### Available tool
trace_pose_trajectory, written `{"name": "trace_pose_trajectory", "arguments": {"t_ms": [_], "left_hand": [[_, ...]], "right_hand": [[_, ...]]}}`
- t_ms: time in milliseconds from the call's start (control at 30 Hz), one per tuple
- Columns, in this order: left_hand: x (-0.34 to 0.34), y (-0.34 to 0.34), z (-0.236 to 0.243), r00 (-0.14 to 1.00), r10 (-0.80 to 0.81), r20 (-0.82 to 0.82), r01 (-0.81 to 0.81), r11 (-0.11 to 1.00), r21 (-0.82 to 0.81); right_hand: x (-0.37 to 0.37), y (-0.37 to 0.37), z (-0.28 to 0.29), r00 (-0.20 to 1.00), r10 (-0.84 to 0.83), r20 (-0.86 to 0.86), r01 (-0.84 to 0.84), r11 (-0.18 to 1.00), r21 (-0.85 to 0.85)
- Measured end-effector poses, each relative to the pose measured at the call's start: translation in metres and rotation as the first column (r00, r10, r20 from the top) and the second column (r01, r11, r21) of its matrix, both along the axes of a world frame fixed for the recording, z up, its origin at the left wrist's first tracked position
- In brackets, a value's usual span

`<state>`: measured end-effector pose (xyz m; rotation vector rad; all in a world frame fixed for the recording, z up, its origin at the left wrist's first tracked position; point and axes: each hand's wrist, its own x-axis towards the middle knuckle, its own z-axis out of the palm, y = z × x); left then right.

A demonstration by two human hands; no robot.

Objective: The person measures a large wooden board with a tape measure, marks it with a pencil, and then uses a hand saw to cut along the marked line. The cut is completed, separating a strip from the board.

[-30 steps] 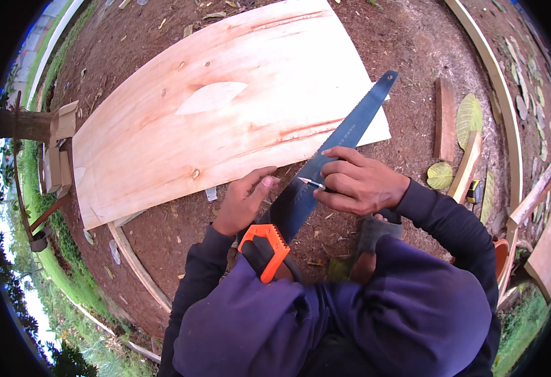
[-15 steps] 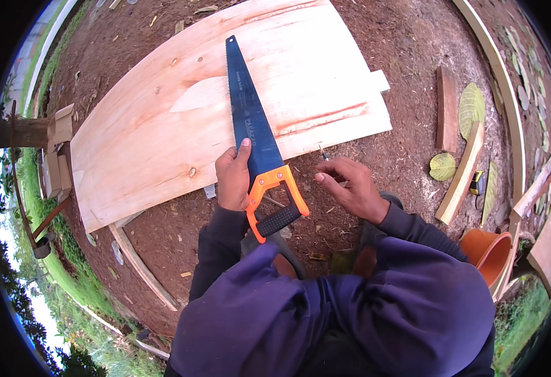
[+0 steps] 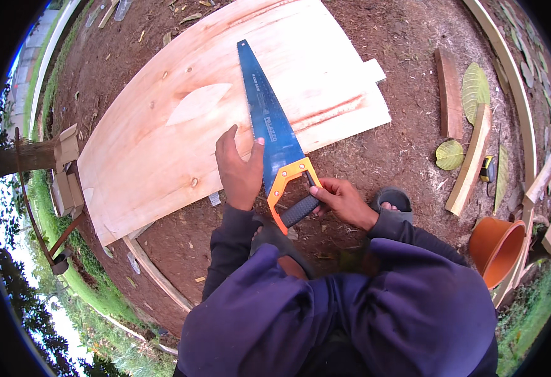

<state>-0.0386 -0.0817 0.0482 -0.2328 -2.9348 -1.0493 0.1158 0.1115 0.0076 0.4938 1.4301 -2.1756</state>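
Observation:
A handsaw [image 3: 269, 116] with a blue blade and an orange-and-black handle lies across my front, its tip pointing away over a pale plywood sheet [image 3: 143, 163]. My right hand [image 3: 344, 202] grips the handle at its right side, thumb on top. Beside the toothed edge, my left hand [image 3: 241, 169] is open, fingers stretched up and apart. Its thumb tip overlaps the lower blade; whether it presses on the metal I cannot tell. The sheet has brown streaks and a leaf-shaped lighter patch.
To the right lie a reddish board [image 3: 449, 94], a pale wood strip [image 3: 470, 160], a yellow-and-black tape measure [image 3: 487, 168] and large leaves. An orange bucket [image 3: 496, 251] stands near the right edge. Cardboard [image 3: 66, 147] is by a trunk at left. My sandalled foot [image 3: 393, 202] rests on brown soil.
My left hand has loosened from the blade and spread its fingers. My right hand has come down-left onto the saw's handle; the small thin item seen by it earlier no longer shows.

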Motion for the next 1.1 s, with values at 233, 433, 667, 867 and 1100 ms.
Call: {"name": "trace_pose_trajectory", "arguments": {"t_ms": [233,433,667,867,1100], "left_hand": [[-0.056,-0.002,-0.035,0.884,-0.466,-0.025,0.424,0.824,-0.375],[-0.077,0.007,-0.046,0.869,-0.495,-0.015,0.438,0.783,-0.443],[-0.079,0.008,-0.050,0.874,-0.483,-0.049,0.418,0.801,-0.429],[-0.079,0.010,-0.055,0.877,-0.477,-0.055,0.412,0.807,-0.422],[-0.076,0.004,-0.057,0.890,-0.453,-0.042,0.395,0.816,-0.422]], "right_hand": [[0.005,-0.006,-0.005,1.000,-0.008,-0.004,0.009,0.996,0.084],[0.005,-0.007,-0.014,0.999,-0.037,0.009,0.036,0.994,0.108],[0.003,-0.010,-0.017,0.995,-0.093,-0.035,0.098,0.970,0.222],[0.006,0.000,-0.002,0.978,-0.020,-0.207,0.125,0.850,0.512],[0.018,0.030,0.014,0.998,-0.021,-0.051,0.051,0.709,0.704]]}}
